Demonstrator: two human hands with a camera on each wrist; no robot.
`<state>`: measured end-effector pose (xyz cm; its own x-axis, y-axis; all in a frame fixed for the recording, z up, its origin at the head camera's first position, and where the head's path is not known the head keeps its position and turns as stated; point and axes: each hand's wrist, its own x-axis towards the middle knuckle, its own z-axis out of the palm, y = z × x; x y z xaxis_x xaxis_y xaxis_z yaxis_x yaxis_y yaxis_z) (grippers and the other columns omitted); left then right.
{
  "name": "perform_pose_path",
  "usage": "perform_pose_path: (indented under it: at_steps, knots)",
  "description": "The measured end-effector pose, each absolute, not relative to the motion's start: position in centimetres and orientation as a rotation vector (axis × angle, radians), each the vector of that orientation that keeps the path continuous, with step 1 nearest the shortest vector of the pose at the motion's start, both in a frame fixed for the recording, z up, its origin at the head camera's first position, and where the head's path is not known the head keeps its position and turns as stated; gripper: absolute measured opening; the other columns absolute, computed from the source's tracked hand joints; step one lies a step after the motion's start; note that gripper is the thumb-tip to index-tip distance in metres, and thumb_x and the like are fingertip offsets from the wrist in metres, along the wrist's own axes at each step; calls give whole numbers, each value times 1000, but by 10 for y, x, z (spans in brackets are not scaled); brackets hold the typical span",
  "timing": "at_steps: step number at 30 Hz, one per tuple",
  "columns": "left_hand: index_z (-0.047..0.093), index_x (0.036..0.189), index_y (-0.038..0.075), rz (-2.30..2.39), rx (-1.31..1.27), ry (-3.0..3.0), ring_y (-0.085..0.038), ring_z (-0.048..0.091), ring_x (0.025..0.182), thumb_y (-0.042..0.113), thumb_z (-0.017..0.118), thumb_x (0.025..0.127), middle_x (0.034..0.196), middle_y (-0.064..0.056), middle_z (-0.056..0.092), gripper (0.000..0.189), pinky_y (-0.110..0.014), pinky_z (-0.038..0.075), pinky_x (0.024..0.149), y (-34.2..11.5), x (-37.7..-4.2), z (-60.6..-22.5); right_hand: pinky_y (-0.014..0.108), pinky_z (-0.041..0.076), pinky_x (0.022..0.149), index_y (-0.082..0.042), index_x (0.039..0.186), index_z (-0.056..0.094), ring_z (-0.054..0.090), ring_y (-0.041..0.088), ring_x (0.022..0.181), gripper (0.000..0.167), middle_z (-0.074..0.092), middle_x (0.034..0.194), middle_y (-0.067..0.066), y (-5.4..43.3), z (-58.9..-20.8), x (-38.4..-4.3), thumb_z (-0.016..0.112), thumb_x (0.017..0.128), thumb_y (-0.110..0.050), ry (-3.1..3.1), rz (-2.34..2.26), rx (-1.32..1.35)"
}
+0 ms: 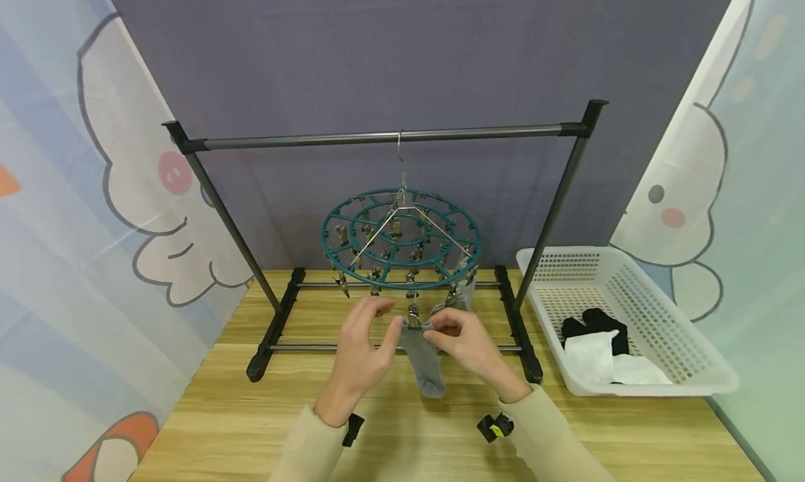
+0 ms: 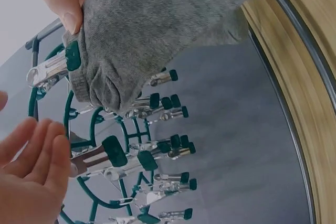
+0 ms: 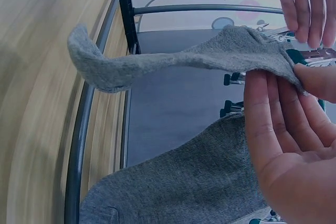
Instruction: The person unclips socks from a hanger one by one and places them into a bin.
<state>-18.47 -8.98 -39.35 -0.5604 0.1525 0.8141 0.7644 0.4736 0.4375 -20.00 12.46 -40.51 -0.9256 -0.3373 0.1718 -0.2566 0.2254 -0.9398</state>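
Note:
A grey sock (image 1: 423, 360) hangs by its cuff from a metal clip (image 2: 55, 67) with green tips, at the near side of a round teal hanger (image 1: 358, 276). My right hand (image 1: 462, 339) pinches the right edge of that cuff between thumb and fingers, as the right wrist view shows. My left hand (image 1: 367, 339) is just left of the clip, thumb and fingers spread apart with nothing between them. Beside the right hand, a second grey sock (image 3: 178, 177) hangs from the hanger, partly hidden behind my fingers in the head view.
The hanger hooks onto the bar (image 1: 302, 141) of a black-ended metal rack on a wooden table (image 1: 214, 426). Several unused clips dangle around its rings. At the right, a white plastic basket (image 1: 679, 321) holds black cloth items (image 1: 597, 326) and white ones (image 1: 591, 356).

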Motion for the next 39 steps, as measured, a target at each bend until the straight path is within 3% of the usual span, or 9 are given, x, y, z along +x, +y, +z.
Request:
perform_pose_path:
  at_steps: [7, 14, 25, 32, 39]
  knots:
    - [64, 130, 6, -1245, -729, -2244, -23, 62, 112, 23, 66, 101, 123, -7, 66, 34, -46, 53, 93, -84, -178, -387, 37, 59, 74, 3, 112, 68, 69, 25, 86, 22, 70, 101, 13, 126, -404, -198, 70, 98, -13, 2354, -1819, -619]
    - [64, 132, 9, -1434, -663, -2341, -23, 61, 112, 28, 63, 103, 126, -5, 66, 35, -52, 50, 95, -79, -181, -385, 33, 59, 72, 2, 110, 69, 69, 21, 84, 20, 70, 100, 12, 126, -407, -198, 70, 97, -13, 2345, -1824, -651]
    - [68, 123, 8, -1550, -625, -2333, -18, 65, 98, 24, 63, 103, 104, 1, 69, 26, -43, 53, 90, -76, -189, -390, 32, 57, 70, 3, 109, 70, 68, 23, 82, 18, 70, 99, 14, 125, -409, -198, 70, 97, -11, 2366, -1807, -683]
    - [70, 114, 8, -1563, -631, -2295, -18, 64, 93, 19, 65, 102, 100, -1, 69, 17, -42, 53, 86, -76, -193, -394, 40, 58, 73, 2, 110, 70, 68, 23, 83, 20, 69, 99, 12, 124, -409, -197, 71, 97, -13, 2374, -1796, -682]
    - [70, 108, 10, -1563, -622, -2276, -20, 64, 90, 17, 67, 100, 97, 1, 69, 12, -41, 53, 85, -76, -194, -394, 31, 57, 71, 3, 110, 69, 68, 22, 85, 22, 69, 102, 13, 121, -408, -196, 69, 98, -14, 2347, -1813, -680]
